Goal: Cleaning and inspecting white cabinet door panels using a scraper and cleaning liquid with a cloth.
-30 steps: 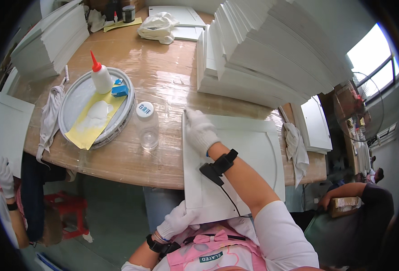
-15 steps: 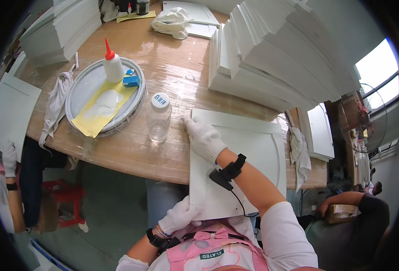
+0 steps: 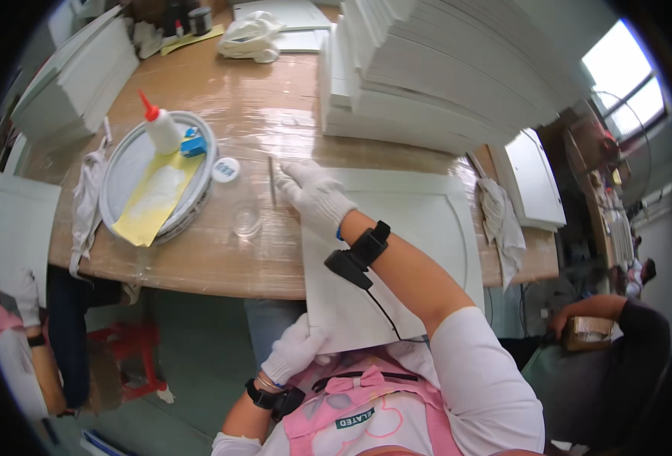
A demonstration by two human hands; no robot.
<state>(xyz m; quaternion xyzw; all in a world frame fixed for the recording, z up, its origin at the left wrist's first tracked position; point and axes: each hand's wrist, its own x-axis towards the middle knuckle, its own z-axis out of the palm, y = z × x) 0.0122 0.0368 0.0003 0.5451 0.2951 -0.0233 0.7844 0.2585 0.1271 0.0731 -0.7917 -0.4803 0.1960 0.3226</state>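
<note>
A white panel with a routed, curved border lies partly on the table and reaches over its front edge to my body. My gloved left hand grips the panel's near left corner, fingers partly hidden. Over its far left edge is my gloved right hand, fingers bent together. At those fingertips stands a thin dark strip, seen nearly edge-on; it appears pinched there. Left of it stands a clear bottle with a white cap.
A round lid carries yellow sandpaper with white paste, a red-tipped squeeze bottle and a blue block. Tall panel stacks stand behind. Rags hang at the table edge. Co-workers sit at both sides.
My right hand has lifted slightly from the panel's left edge, and the thin strip now shows at its fingertips. The whole view has shifted. My left hand keeps its grip on the corner.
</note>
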